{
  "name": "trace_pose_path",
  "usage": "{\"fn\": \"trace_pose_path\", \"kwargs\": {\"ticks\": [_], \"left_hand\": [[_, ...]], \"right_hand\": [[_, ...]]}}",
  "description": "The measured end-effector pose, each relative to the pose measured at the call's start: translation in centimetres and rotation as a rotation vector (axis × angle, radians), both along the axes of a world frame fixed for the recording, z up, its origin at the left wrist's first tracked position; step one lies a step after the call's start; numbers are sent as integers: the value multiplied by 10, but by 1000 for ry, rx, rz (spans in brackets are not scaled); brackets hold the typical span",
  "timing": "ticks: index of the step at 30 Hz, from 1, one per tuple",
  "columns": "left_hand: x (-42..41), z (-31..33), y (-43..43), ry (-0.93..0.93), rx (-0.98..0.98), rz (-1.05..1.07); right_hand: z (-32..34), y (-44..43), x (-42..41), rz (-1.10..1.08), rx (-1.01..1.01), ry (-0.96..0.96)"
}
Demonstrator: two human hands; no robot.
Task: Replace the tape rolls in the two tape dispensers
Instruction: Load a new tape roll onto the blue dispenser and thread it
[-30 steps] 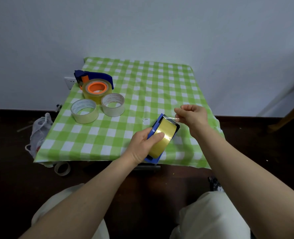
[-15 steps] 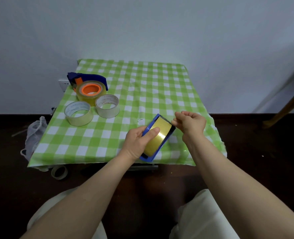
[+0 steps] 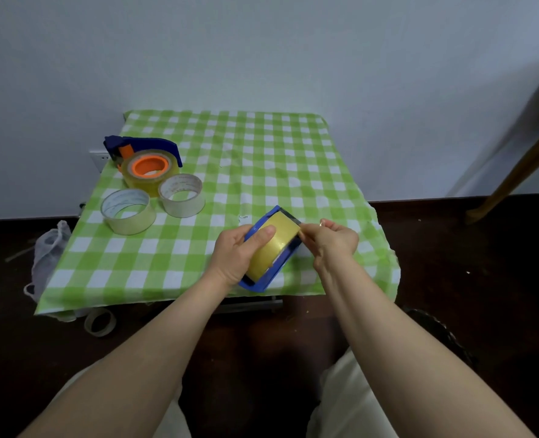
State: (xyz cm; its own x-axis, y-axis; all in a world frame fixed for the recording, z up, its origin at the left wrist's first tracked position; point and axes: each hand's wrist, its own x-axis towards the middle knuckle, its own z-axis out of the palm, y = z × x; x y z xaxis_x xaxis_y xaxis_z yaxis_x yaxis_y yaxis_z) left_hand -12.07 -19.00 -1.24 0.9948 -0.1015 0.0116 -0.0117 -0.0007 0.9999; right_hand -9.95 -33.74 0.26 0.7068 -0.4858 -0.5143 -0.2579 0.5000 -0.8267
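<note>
Head camera looks down over my two bare arms at a small table covered with a green and white checked cloth. My left hand is wrapped around a blue tape dispenser just above the near edge of the table, thumb pressed across the face of the yellow tape roll that sits in it. That hand is closed firmly on the dispenser, which tilts with its far end raised. My right hand is at the far right corner of the roll, fingers curled and pinched together against the tape's edge; I cannot tell whether it has hold of a loose end of tape or only touches the roll.

Towards the far left of the table lies the second blue dispenser, with a roll on an orange hub in it. Just in front of it stand two clear tape rolls on their sides, hollow cores up: the left one nearer to me, the right one just beside the dispenser. They are near each other; whether they touch I cannot tell.

On the dark floor under the table's near left corner lies a bare cardboard ring, and a white mesh bag sits left of the table.
</note>
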Motion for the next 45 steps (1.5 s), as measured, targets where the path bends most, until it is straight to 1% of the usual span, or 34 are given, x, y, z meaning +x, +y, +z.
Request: {"fn": "trace_pose_path", "kwargs": {"ticks": [8, 10, 17, 22, 28, 31, 33, 38, 41, 43, 45], "left_hand": [[2, 4, -3, 42, -12, 53], [2, 5, -4, 71, -41, 51], [3, 10, -6, 101, -12, 86], [3, 14, -6, 111, 0, 67], [5, 13, -5, 119, 8, 61], [5, 12, -6, 124, 2, 70], [5, 12, -6, 122, 1, 74], [4, 10, -7, 117, -2, 79], [4, 7, -7, 115, 3, 72], [4, 7, -7, 112, -4, 75], [5, 8, -7, 109, -5, 74]], "right_hand": [[4, -1, -3, 28, -5, 118], [4, -1, -3, 43, -10, 137], [0, 0, -3, 34, 6, 172], [-4, -4, 0, 35, -9, 198], [-5, -16, 9, 121, -110, 125], [-10, -20, 12, 196, -313, 89], [-14, -21, 12, 202, -388, 37], [-17, -18, 16, 157, -417, -111], [-9, -19, 22, 195, -427, -193], [-8, -22, 25, 241, -432, -218], [-10, -25, 27, 268, -401, -200]]}}
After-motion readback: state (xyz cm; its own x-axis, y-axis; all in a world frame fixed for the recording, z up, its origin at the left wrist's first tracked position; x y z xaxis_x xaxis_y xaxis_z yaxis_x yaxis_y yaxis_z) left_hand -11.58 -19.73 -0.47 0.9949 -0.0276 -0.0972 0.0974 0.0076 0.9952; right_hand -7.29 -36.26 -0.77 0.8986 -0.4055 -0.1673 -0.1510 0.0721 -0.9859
